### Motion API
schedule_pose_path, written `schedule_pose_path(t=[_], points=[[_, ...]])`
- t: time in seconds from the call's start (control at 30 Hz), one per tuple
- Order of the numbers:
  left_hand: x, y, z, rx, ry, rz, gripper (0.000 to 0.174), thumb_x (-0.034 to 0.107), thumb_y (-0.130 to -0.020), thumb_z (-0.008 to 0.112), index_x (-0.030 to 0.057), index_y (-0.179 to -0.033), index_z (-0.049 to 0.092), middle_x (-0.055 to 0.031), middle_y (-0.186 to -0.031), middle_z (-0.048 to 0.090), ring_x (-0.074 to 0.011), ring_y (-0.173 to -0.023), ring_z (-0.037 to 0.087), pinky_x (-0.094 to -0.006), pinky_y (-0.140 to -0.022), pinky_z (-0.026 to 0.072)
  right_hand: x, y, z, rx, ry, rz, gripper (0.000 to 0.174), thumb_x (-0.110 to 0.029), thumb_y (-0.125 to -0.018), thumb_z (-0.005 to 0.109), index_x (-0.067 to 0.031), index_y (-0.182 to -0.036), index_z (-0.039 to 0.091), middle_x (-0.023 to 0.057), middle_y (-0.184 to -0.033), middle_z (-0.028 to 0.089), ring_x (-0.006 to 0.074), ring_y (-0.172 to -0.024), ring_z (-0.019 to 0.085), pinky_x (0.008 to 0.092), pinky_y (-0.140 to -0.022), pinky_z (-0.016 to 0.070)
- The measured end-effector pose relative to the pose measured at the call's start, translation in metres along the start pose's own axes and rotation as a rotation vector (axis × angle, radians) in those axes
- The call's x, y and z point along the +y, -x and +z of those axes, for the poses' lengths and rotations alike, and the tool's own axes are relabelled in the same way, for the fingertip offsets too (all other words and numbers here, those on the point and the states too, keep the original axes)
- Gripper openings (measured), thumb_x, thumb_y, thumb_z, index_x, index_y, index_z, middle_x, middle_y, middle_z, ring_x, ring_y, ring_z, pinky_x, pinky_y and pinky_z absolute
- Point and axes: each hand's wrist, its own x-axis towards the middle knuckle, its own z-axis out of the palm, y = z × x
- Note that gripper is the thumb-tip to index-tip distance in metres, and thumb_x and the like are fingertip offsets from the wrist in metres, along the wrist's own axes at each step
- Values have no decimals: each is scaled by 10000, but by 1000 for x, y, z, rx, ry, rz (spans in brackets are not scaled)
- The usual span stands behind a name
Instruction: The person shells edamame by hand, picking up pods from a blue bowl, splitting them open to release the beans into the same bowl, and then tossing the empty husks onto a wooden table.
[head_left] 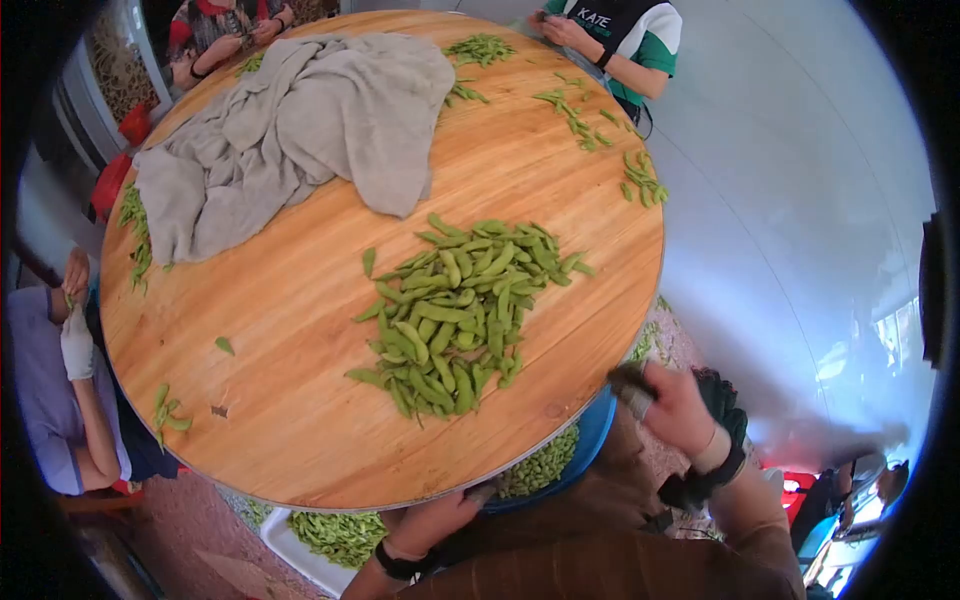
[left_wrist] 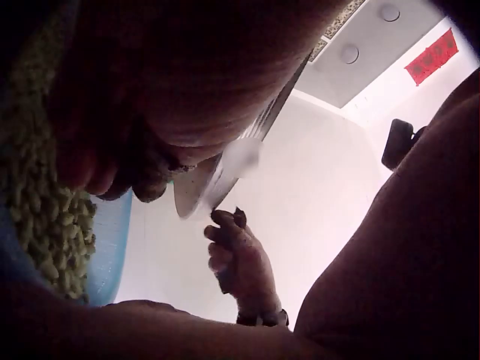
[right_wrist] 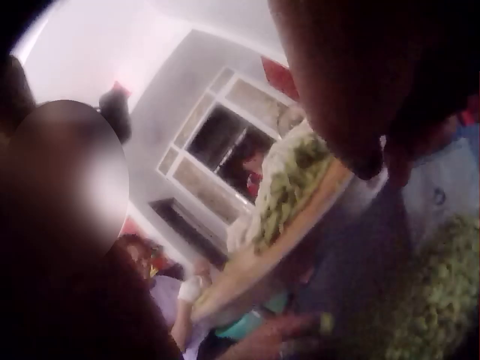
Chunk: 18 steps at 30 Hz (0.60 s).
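Dark object [head_left: 630,380]: small and blurred, held just off the near edge of the table [head_left: 290,330].
Right hand [head_left: 680,405]: fingers curled round the dark object.
Left hand [head_left: 440,520]: under the table edge beside a blue basin [head_left: 598,425] of shelled beans [head_left: 540,465]; whether it is spread or gripping cannot be told.
Pods [head_left: 455,315]: a green heap on the round wooden table, near both hands.
Cloth [head_left: 290,130]: grey, crumpled on the far side.

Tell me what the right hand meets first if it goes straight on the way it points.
Probably the wooden table's rim, then the pile of green pods; the right hand may sit lower, depth is unclear.
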Motion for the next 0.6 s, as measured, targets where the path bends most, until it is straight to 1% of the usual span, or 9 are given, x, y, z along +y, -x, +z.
schedule_pose_path(t=[0.1, 0.17, 0.23, 0.27, 0.33, 0.4, 0.47, 0.57, 0.6], points=[[-10, 22, -7, 75, -7, -122, 402, 212, -825, 596, 46, -1189, 562, -171, -1174, 582, -337, -1112, 526, -390, -953, 392, 7, -59, -23, 56, -23, 59, 268, -201, -868, 582, -62, -1097, 604, 135, -746, 628, 232, -681, 628, 338, -610, 497], [-22, 45, -8, 139, 45, -203, 386, 166, -803, 600, 45, -1169, 577, -177, -1139, 600, -340, -1085, 548, -389, -929, 414, 6, -103, -32, -10, -123, 203, 308, -200, -885, 542, -80, -1167, 572, 85, -743, 604, 181, -638, 586, 305, -561, 500], [-33, 70, -11, 390, -32, -340, 249, 161, -763, 608, 59, -984, 658, -187, -890, 646, -350, -816, 624, -407, -722, 489, 14, -142, -28, -83, -289, 227, 340, -225, -894, 508, -89, -1204, 550, 70, -788, 576, 155, -621, 549, 278, -526, 502], [-36, 84, -12, 397, -34, -355, 249, 161, -763, 608, 59, -984, 658, -187, -890, 646, -350, -816, 624, -407, -722, 489, 10, -159, -25, -86, -264, 204, 351, -241, -894, 506, -87, -1207, 546, 80, -811, 577, 160, -629, 556, 283, -522, 507], [-40, 114, -11, 532, -242, -605, 131, 99, -710, 588, 17, -801, 635, -211, -695, 607, -397, -645, 596, -430, -571, 474, -9, -180, -12, -109, -242, 173, 362, -258, -894, 505, -85, -1210, 542, 91, -834, 579, 166, -637, 562, 288, -518, 511], [-59, 147, 0, 558, -326, -698, 111, 119, -723, 608, 9, -738, 607, -208, -645, 589, -405, -616, 584, -440, -551, 463, -32, -188, -2, -253, -219, 60, 366, -285, -895, 500, -73, -1190, 545, 93, -793, 565, 174, -618, 560, 296, -501, 512], [-68, 163, 15, 621, -365, -825, 260, 205, -754, 668, -1, -634, 563, -219, -582, 561, -417, -586, 571, -464, -535, 447, -36, -186, 3, -321, -213, 33, 359, -286, -896, 501, -68, -1177, 549, 98, -778, 560, 179, -598, 564, 301, -496, 511], [-92, 183, 44, 630, -453, -900, 323, 273, -761, 693, 2, -636, 570, -222, -588, 562, -419, -588, 569, -471, -536, 444, -45, -165, 1, -428, -192, 49, 331, -277, -897, 500, -55, -1134, 566, 114, -723, 553, 200, -540, 573, 315, -481, 505], [-89, 181, 46, 598, -426, -916, 273, 244, -750, 678, 3, -667, 579, -226, -605, 570, -419, -609, 576, -482, -555, 451, -41, -155, 3, -422, -201, -20, 323, -271, -897, 502, -55, -1127, 570, 111, -699, 546, 205, -533, 575, 309, -474, 496]])
